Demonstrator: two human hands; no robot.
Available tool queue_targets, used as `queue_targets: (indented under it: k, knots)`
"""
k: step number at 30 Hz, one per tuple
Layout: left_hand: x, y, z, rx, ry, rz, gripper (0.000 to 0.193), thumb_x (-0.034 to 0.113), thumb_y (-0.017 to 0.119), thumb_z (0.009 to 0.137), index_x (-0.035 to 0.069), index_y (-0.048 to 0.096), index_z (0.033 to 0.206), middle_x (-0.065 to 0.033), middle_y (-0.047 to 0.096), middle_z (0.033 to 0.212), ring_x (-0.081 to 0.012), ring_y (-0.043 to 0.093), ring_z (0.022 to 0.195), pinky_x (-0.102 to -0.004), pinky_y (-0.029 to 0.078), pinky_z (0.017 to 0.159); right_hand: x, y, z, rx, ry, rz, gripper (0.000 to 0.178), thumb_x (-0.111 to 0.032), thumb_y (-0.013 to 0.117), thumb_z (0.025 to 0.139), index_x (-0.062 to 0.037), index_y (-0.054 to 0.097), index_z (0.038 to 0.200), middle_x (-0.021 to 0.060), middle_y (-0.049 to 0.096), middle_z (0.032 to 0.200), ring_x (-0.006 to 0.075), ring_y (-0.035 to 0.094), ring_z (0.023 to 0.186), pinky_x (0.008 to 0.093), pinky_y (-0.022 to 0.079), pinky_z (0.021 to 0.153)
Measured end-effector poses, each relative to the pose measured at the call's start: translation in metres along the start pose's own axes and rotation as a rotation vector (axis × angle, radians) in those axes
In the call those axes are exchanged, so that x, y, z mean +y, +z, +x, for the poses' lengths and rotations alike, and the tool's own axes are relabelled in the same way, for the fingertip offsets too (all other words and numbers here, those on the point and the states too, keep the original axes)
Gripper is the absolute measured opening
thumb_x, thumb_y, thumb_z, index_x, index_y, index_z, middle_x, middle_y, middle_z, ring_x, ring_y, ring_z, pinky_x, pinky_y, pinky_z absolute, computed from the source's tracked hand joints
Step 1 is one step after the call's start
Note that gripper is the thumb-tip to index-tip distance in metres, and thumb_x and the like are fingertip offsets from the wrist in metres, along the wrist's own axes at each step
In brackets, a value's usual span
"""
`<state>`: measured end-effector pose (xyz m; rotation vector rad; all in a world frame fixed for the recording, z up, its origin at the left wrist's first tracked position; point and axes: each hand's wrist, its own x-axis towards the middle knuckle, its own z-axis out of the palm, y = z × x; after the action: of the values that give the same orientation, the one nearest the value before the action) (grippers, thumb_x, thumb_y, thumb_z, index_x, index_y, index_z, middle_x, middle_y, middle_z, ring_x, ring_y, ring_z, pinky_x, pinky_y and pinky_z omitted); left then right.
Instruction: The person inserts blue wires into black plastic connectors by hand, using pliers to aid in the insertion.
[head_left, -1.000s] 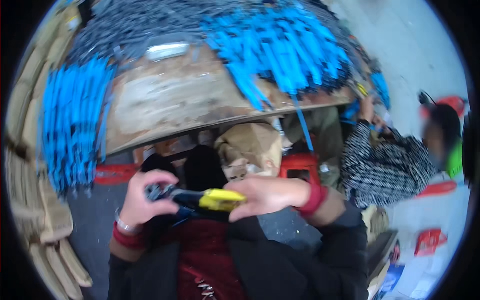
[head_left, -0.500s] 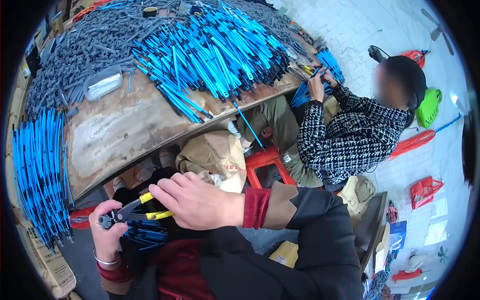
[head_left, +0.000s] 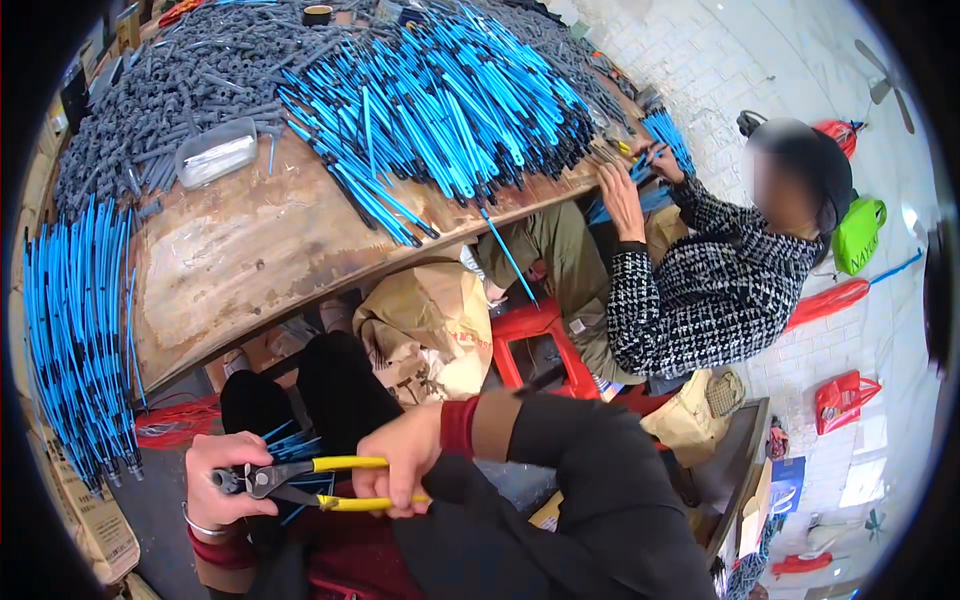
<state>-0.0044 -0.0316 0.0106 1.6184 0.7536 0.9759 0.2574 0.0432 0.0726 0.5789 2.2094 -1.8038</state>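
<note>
My left hand is closed around a small grey plastic piece, whose end pokes out between thumb and fingers. In my right hand are pliers with dark jaws and yellow handles, the handles spread apart. Their jaws lie at the grey piece by my left thumb; whether they bite on it I cannot tell. Just behind the pliers, over my lap, are several thin blue strips, partly hidden by hand and tool.
A wooden table holds a heap of blue strips, a pile of grey plastic pieces, a clear plastic box and a blue bundle. At right a person handles blue strips. Below stand a paper bag and red stool.
My right hand has moved down and slightly right, and the pliers' handles have spread wider. The left hand has shifted slightly. The other person's hands have moved apart.
</note>
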Motion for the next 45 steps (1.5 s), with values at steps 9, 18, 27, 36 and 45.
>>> queue_targets:
  k: [9,18,27,36,45]
  knots:
    - [0.006,0.003,-0.011,0.486,-0.291,0.149,0.027,0.017,0.068,0.060,-0.002,0.060,0.078,-0.0071,0.059,0.074,-0.0144,0.056,0.067,-0.0256,0.044,0.061,0.019,0.028,0.013,0.829,-0.170,-0.746,0.034,-0.009,0.065,0.077,-0.0009,0.054,0.108,0.0118,0.059,0.089,0.0216,0.063,0.080,0.0372,0.052,0.063]
    - [0.008,0.010,0.010,0.020,0.137,0.081,0.043,0.026,0.084,0.062,0.002,0.065,0.091,-0.0100,0.063,0.073,-0.0212,0.063,0.064,-0.0291,0.048,0.061,0.057,0.025,-0.007,-0.568,0.298,0.839,0.039,0.000,0.074,0.070,0.0039,0.055,0.103,0.0079,0.063,0.075,0.0129,0.062,0.065,0.0268,0.050,0.057]
    - [0.009,0.015,0.000,0.351,-0.096,0.135,0.036,0.017,0.085,0.061,0.001,0.064,0.085,-0.0071,0.062,0.072,-0.0133,0.058,0.061,-0.0264,0.046,0.058,0.005,0.019,0.004,0.326,-0.020,-0.523,0.079,0.008,0.062,0.066,0.0027,0.027,0.137,0.0221,0.048,0.117,0.0356,0.053,0.102,0.0357,0.044,0.086]
    - [0.006,0.015,0.003,0.320,-0.056,0.111,0.033,0.017,0.084,0.064,0.001,0.062,0.084,-0.0056,0.060,0.067,-0.0131,0.056,0.058,-0.0262,0.045,0.056,-0.004,0.012,0.001,0.344,0.030,-0.536,0.061,0.007,0.060,0.070,0.0021,0.041,0.128,0.0231,0.055,0.111,0.0387,0.056,0.101,0.0379,0.045,0.087]
    - [0.006,0.016,0.002,0.309,-0.027,0.119,0.027,0.016,0.080,0.068,0.001,0.062,0.082,-0.0056,0.060,0.067,-0.0133,0.055,0.056,-0.0260,0.043,0.054,0.027,0.043,0.013,0.537,-0.096,-0.374,0.035,0.005,0.057,0.077,0.0030,0.053,0.111,0.0160,0.062,0.086,0.0314,0.061,0.073,0.0341,0.049,0.066]
